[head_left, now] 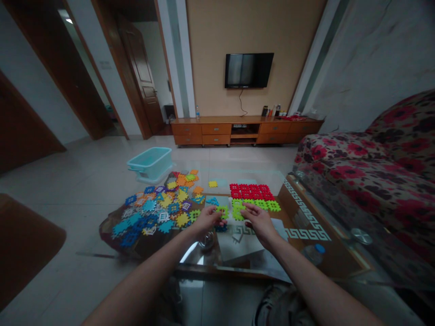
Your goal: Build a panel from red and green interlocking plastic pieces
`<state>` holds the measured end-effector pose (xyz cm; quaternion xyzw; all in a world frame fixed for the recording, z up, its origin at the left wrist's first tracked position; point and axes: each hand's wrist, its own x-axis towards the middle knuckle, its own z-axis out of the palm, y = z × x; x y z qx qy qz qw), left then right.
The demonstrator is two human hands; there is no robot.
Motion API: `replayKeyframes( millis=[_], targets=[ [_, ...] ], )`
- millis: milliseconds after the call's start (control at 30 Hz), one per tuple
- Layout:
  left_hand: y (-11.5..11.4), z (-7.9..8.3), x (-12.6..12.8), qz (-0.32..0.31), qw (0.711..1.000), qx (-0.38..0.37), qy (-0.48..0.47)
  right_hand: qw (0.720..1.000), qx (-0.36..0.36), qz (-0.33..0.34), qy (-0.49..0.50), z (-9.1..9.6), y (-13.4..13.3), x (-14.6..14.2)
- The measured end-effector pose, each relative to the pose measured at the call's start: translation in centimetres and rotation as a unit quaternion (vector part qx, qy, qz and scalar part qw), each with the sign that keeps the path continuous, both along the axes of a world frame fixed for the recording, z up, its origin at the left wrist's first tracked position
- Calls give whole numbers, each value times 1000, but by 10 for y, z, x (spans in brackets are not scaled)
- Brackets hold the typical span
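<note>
My left hand (209, 219) is closed on a lime-green square puzzle piece (222, 212) with notched edges and a window-like cut-out. Close beside it, my right hand (260, 222) pinches another lime-green piece (238, 211) at its right edge. Both are held over the near middle of the glass table. Behind my right hand runs a row of joined green pieces (273, 206), bordering a joined block of red pieces (249, 191). To the left spreads a heap of loose pieces (163, 206) in blue, yellow, orange, white and green.
A light-blue plastic bin (152, 165) stands beyond the heap. Papers (234, 246) lie at the near middle, with a blue-capped bottle (316, 254) to the right. One yellow piece (212, 184) lies apart. A flowered sofa (374, 167) flanks the table's right side.
</note>
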<state>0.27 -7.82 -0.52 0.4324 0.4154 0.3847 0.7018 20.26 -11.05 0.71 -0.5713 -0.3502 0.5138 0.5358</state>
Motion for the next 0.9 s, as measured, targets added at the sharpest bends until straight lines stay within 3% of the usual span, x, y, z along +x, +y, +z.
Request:
replayKeyframes(
  millis=[167,300,500,900],
  targets=[
    [0,5,1,-8,998,-42,-35,1000,30,6,7,1,1,0],
    [-7,16,3,-51,992,-76,-83,998,46,29,11,0,0,-4],
    [-16,25,3,-130,985,-52,-102,997,57,48,-11,0,-2,-5],
    [-15,25,0,-120,984,-39,-125,992,41,96,-70,5,-3,-7]
  ],
)
